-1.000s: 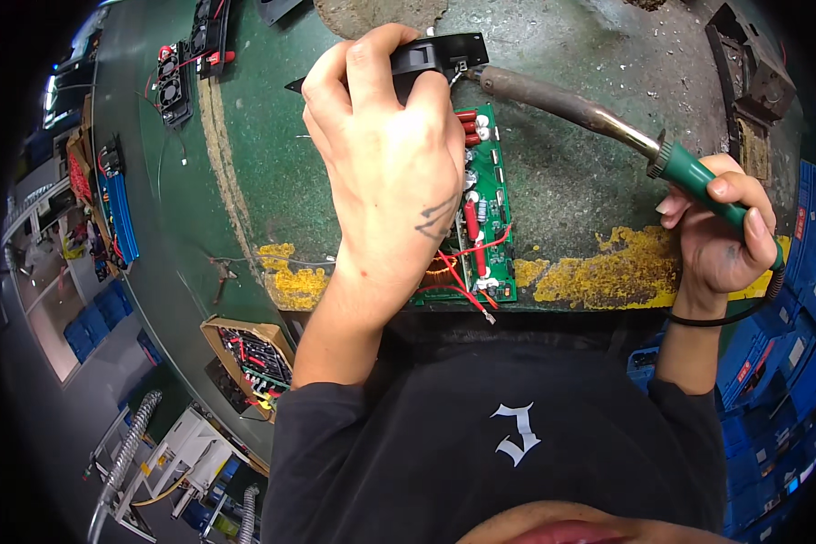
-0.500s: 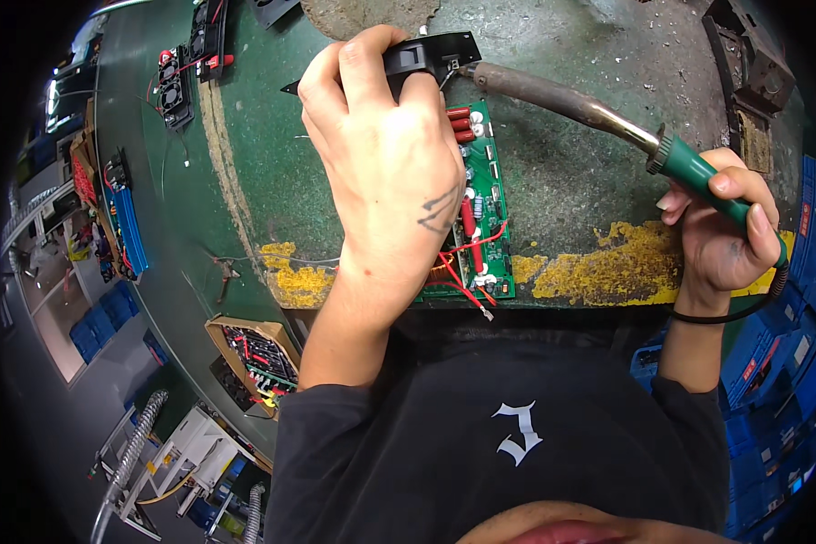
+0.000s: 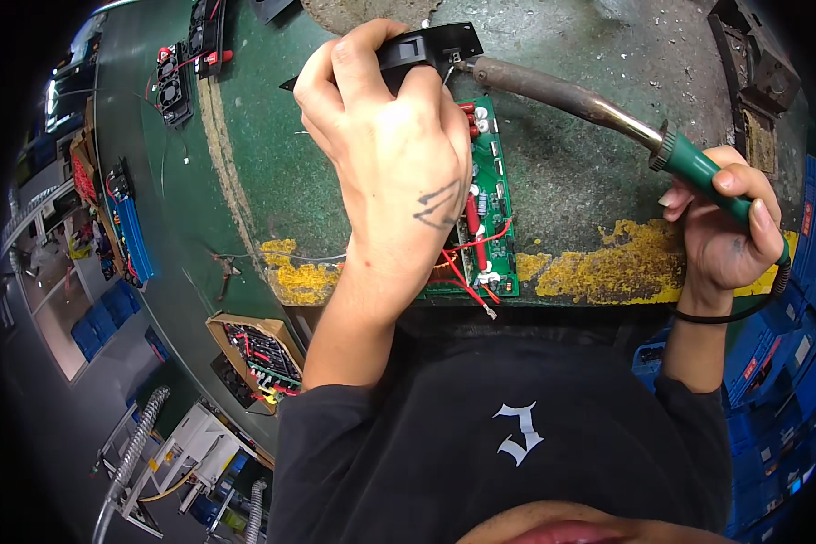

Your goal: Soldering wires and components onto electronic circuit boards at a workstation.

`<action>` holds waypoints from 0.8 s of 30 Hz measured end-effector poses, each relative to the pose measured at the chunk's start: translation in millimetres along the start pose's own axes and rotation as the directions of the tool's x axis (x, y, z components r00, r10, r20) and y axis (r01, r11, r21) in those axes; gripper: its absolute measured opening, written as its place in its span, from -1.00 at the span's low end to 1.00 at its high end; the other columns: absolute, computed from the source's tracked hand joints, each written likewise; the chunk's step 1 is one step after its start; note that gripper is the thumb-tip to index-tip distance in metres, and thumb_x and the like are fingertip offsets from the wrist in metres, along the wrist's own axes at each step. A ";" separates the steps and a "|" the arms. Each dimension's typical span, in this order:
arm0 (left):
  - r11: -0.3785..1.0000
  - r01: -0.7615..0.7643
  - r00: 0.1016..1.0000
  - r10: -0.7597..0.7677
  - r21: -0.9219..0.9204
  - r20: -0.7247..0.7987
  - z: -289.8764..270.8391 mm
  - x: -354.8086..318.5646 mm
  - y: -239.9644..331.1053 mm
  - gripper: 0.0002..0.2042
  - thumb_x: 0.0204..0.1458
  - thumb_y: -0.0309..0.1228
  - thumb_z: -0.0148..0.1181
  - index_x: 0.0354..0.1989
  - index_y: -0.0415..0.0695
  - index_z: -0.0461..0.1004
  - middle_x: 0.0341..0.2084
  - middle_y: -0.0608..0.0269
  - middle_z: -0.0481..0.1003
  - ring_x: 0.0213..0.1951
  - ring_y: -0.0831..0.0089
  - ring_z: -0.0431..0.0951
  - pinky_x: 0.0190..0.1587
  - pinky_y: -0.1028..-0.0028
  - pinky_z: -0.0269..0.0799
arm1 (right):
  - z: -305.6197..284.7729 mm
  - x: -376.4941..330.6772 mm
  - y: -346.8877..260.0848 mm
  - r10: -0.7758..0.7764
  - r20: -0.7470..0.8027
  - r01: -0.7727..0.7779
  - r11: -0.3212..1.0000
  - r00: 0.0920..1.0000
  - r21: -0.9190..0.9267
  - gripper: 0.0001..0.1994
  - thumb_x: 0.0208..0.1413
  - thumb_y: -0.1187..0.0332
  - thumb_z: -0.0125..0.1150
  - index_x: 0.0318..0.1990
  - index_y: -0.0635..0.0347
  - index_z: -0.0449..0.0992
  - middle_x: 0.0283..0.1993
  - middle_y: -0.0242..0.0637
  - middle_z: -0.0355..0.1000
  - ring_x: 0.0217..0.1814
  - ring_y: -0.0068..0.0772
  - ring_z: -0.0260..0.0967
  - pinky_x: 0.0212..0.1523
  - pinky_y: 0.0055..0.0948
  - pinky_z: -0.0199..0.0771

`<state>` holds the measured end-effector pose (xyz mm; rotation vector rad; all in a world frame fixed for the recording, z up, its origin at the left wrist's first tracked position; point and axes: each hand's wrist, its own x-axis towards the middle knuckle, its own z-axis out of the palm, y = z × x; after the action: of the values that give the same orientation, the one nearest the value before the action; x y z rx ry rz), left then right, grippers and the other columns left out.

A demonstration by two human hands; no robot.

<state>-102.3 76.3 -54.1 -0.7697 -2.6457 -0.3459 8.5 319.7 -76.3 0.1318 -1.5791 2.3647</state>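
Overhead, left hand (image 3: 399, 154) clamps boxy black fan (image 3: 426, 50); right hand (image 3: 725, 236) holds green-handled soldering iron (image 3: 598, 109).

Black long-sleeved top with white chest mark, tattooed left hand (image 3: 399, 172), black band at the right wrist

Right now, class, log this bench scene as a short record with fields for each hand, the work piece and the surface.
left hand: left hand grips a small black fan over the board
right hand: right hand holds the soldering iron by its green handle
iron tip: at the fan's edge
work piece: green circuit board with red wires
surface: worn green bench
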 end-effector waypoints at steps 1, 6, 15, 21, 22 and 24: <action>1.000 -0.005 0.999 0.004 -0.009 -0.039 2.8 -0.3 -1.2 -0.94 -0.27 -0.53 0.20 -0.58 -0.24 0.50 -0.08 0.11 0.34 0.00 0.06 0.17 0.05 0.20 0.11 | 0.8 -0.1 0.1 0.005 -0.005 -0.005 1.000 1.000 -0.001 -0.60 0.08 0.23 -0.27 -0.26 0.41 0.42 -0.35 0.14 0.37 -0.54 -0.16 0.41 -0.56 -0.39 0.45; 1.000 0.011 1.000 -0.011 -0.021 -0.029 1.9 -0.8 -1.0 -0.95 -0.23 -0.50 0.21 -0.56 -0.21 0.52 -0.08 0.10 0.35 0.01 0.07 0.16 0.06 0.26 0.07 | 1.3 -1.5 0.6 0.016 -0.007 -0.016 1.000 1.000 0.012 -0.60 0.08 0.23 -0.28 -0.25 0.40 0.42 -0.35 0.14 0.37 -0.53 -0.16 0.40 -0.54 -0.38 0.45; 0.998 -0.008 0.996 0.002 -0.061 -0.091 7.2 -0.9 -1.5 -0.93 -0.35 -0.51 0.22 -0.62 -0.22 0.50 -0.07 0.16 0.31 -0.01 0.06 0.15 0.03 0.17 0.10 | -0.8 -2.5 -0.2 0.056 -0.039 -0.054 0.997 0.998 0.051 -0.59 0.09 0.20 -0.27 -0.24 0.39 0.42 -0.33 0.15 0.37 -0.51 -0.16 0.41 -0.54 -0.39 0.45; 0.998 -0.010 0.996 0.004 -0.055 -0.094 6.2 -0.7 -1.5 -0.94 -0.35 -0.52 0.22 -0.63 -0.22 0.50 -0.07 0.15 0.31 -0.01 0.06 0.14 0.03 0.17 0.10 | -2.7 -1.7 -1.1 0.059 -0.024 -0.058 0.998 0.998 0.039 -0.59 0.10 0.20 -0.28 -0.23 0.37 0.43 -0.33 0.14 0.37 -0.50 -0.17 0.41 -0.53 -0.40 0.45; 0.999 -0.005 0.996 0.000 -0.054 -0.091 5.9 -0.3 -0.8 -0.94 -0.35 -0.52 0.22 -0.63 -0.22 0.50 -0.07 0.15 0.31 -0.01 0.06 0.14 0.03 0.17 0.10 | -2.5 -1.6 -1.4 0.056 -0.016 -0.056 0.998 0.998 0.037 -0.59 0.10 0.20 -0.28 -0.23 0.37 0.43 -0.32 0.14 0.37 -0.50 -0.17 0.41 -0.53 -0.40 0.46; 0.998 0.000 0.996 -0.005 -0.055 -0.087 6.2 -0.4 -0.3 -0.94 -0.35 -0.52 0.22 -0.63 -0.22 0.50 -0.07 0.15 0.31 -0.01 0.06 0.14 0.03 0.17 0.10 | -2.2 -2.2 -1.5 0.057 -0.020 -0.056 0.998 0.998 0.032 -0.60 0.10 0.20 -0.28 -0.24 0.37 0.43 -0.33 0.14 0.37 -0.50 -0.17 0.41 -0.53 -0.40 0.46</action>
<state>-103.8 77.9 -59.9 -0.7506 -2.5652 -0.4445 11.2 321.8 -76.4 0.0690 -1.5561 2.4264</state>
